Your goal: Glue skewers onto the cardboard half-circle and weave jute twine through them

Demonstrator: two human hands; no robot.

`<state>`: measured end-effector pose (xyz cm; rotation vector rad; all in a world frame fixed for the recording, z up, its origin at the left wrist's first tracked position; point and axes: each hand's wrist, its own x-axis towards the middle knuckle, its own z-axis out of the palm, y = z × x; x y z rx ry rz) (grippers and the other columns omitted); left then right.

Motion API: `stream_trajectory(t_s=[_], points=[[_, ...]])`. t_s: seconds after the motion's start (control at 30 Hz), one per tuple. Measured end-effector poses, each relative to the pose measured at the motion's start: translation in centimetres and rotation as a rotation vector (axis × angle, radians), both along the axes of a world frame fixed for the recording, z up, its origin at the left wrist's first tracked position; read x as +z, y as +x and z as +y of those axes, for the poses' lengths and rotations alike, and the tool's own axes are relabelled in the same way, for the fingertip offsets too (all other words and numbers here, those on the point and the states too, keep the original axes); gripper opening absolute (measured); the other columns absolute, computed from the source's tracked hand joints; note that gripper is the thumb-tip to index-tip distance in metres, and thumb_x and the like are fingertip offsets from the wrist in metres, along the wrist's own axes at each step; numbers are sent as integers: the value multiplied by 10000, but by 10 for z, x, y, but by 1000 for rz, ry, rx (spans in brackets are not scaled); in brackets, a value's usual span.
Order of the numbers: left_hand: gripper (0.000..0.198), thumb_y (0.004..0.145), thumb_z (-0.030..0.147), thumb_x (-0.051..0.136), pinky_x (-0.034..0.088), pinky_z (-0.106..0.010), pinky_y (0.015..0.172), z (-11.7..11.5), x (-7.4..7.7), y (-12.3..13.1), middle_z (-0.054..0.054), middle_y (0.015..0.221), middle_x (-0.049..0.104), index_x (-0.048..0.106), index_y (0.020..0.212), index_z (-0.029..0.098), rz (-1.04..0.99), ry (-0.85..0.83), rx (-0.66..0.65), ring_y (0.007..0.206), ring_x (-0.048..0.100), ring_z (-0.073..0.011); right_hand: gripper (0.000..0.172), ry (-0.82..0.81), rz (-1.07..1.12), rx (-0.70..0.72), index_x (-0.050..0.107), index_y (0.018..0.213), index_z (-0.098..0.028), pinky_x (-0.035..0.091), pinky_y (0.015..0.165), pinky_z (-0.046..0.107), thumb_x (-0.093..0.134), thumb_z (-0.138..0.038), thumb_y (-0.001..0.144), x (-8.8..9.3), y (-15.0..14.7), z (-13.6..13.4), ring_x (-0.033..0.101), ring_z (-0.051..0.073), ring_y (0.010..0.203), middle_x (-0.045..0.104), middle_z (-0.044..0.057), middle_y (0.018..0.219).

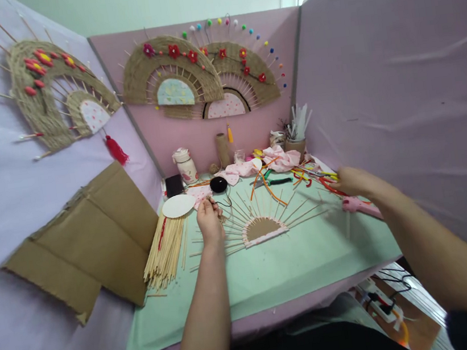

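Note:
My left hand (209,219) is closed, fingertips pinched on the end of a black cord that loops over from a round black ball of cord (219,185). Below and to its right lies a half-round cardboard piece (263,228) with a pink edge and thin sticks fanning out from it. My right hand (349,181) is stretched to the right side of the table, at the yellow handles of a pair of scissors (329,175). Its fingers are blurred and partly hidden, so I cannot make out a grip. Just below that hand rests a pink glue gun (360,206).
Bundled thin sticks (164,253) lie left under a white oval disc (178,206). Green-handled pliers (275,181) and orange pipe cleaners (266,179) lie behind the fan. A bottle (186,165) and twine roll (222,150) stand at the back. Folded cardboard (83,246) leans left.

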<state>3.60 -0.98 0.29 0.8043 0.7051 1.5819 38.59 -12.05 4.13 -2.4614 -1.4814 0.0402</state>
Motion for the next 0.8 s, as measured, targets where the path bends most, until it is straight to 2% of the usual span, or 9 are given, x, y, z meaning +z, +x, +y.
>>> stream_trajectory(t_s=[0.07, 0.2, 0.3, 0.37, 0.43, 0.53, 0.63, 0.8], points=[[257, 866, 360, 586, 321, -129, 450, 0, -1, 0, 50, 590, 504, 496, 734, 160, -2, -35, -12, 431, 396, -18, 358, -8, 215, 40, 617, 743, -161, 350, 495, 279, 655, -516, 734, -2, -27, -23, 494, 155, 507, 543, 38, 562], [259, 862, 397, 584, 427, -148, 572, 0, -3, 0, 4, 711, 629, 504, 777, 166, 26, -108, -18, 538, 552, -36, 472, 140, 837, 334, 586, 943, -194, 381, 542, 245, 706, -548, 655, -12, -104, -52, 481, 122, 597, 541, 0, 718], [275, 851, 413, 599, 453, -174, 617, 1, -4, 0, 0, 730, 649, 488, 773, 173, 33, -136, -58, 588, 604, -58, 495, 55, 1310, 492, 557, 928, -195, 342, 503, 231, 664, -616, 692, -20, -159, -55, 402, 87, 537, 462, -29, 676], [264, 861, 395, 595, 468, -191, 654, 0, -4, -1, -20, 776, 673, 481, 768, 175, 33, -138, -101, 666, 644, -81, 502, 37, 1473, 548, 551, 884, -191, 325, 486, 222, 647, -650, 703, -24, -187, -51, 395, 81, 533, 450, -28, 679], [245, 880, 366, 578, 483, -215, 709, -1, -3, -2, -52, 876, 701, 476, 762, 177, 25, -128, -145, 781, 674, -108, 504, 14, 1548, 554, 551, 856, -192, 312, 464, 217, 622, -672, 719, -27, -206, -46, 386, 76, 512, 438, -35, 654], [195, 909, 309, 541, 497, -261, 794, -3, 0, -2, -91, 1046, 703, 488, 774, 177, -12, -111, -220, 923, 676, -142, 512, -39, 1613, 502, 545, 835, -188, 283, 429, 204, 590, -690, 741, -31, -219, -39, 368, 62, 474, 427, -48, 628], [154, 915, 268, 528, 511, -292, 825, -5, 2, -4, -117, 1116, 691, 509, 797, 172, -41, -91, -309, 994, 666, -174, 517, -62, 1624, 479, 543, 838, -176, 271, 414, 189, 586, -685, 754, -36, -220, -34, 368, 50, 461, 430, -54, 624], [183, 853, 286, 627, 528, -328, 843, -5, 2, -8, -129, 1151, 683, 493, 783, 181, -20, -52, -467, 1045, 655, -214, 543, -26, 1566, 536, 558, 861, -167, 297, 404, 187, 537, -704, 779, -40, -214, -31, 380, 52, 450, 435, -56, 610]])
